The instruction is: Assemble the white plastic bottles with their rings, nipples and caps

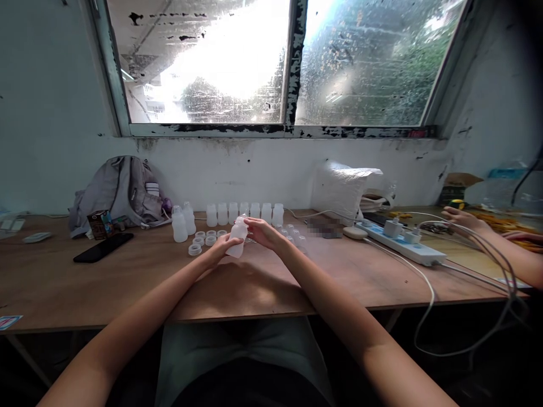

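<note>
A frosted white baby bottle (pixel 238 237) is held slightly tilted above the table in front of me. My left hand (pixel 220 249) is closed around its lower body. At its upper end, my right hand (pixel 262 233) has its fingers closed on the collar; the fingertips partly hide what sits there. Just left of my hands lie several white screw rings (pixel 210 239). Behind stands a row of open bottles (pixel 223 215), and two bottles with tops (pixel 179 226) stand at the left. Several small clear caps (pixel 292 233) lie right of my right hand.
A black phone (pixel 104 247), a small box (pixel 100 224) and a grey backpack (pixel 123 186) are at the left. On the right lie a power strip (pixel 407 246) with looping cables and a round beige object (pixel 355 233). Another person's hand (pixel 466 220) is at far right.
</note>
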`<state>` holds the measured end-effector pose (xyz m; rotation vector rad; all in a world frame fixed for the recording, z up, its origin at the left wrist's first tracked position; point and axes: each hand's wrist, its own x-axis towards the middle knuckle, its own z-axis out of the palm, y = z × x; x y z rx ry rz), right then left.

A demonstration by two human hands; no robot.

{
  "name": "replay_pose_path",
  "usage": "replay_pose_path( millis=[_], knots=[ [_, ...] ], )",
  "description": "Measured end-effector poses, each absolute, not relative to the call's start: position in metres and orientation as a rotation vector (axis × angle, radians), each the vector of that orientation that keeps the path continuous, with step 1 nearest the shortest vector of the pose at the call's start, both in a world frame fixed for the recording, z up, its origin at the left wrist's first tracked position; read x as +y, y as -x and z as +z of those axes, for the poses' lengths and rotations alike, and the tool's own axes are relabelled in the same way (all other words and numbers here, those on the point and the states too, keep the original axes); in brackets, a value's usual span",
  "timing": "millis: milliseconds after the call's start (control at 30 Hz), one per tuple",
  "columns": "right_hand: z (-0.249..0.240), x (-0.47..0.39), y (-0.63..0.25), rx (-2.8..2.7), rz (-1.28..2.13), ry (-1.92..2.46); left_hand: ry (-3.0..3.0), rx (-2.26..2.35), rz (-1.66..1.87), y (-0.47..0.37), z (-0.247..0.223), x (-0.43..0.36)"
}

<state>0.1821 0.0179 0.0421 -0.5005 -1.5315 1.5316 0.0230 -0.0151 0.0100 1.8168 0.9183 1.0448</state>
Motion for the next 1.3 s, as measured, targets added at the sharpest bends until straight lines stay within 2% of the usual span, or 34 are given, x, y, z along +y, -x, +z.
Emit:
replay_pose_path(
  millis=[200, 400, 467, 667, 833, 933, 1167, 1300],
  knots=[
    [0.038, 0.022, -0.179, -1.467, 1.263, 0.647, -2.070, 1.193, 1.218, -0.019, 0.016, -0.016],
    [0.045, 0.005, -0.174, -1.491, 1.587, 0.529, -1.688, 0.783, 0.806, -0.024, 0.018, -0.028],
    [0.046, 0.003, -0.170, -1.474, 1.564, 0.520, -1.751, 0.825, 0.882, -0.028, 0.017, -0.028],
    [0.039, 0.010, -0.163, -1.365, 1.199, 0.736, -2.161, 1.253, 1.183, -0.036, 0.015, -0.020],
    [0.046, 0.003, -0.169, -1.393, 1.528, 0.527, -1.790, 0.881, 0.942, -0.034, 0.019, -0.026],
    [0.048, 0.002, -0.169, -1.385, 1.593, 0.545, -1.654, 0.790, 0.874, -0.035, 0.022, -0.029],
    [0.044, 0.007, -0.163, -1.364, 1.359, 0.534, -2.173, 1.253, 1.130, -0.042, 0.025, -0.030],
    [0.049, 0.009, -0.169, -1.557, 1.234, 0.650, -2.365, 1.612, 1.126, -0.038, 0.019, -0.026]
  ],
)
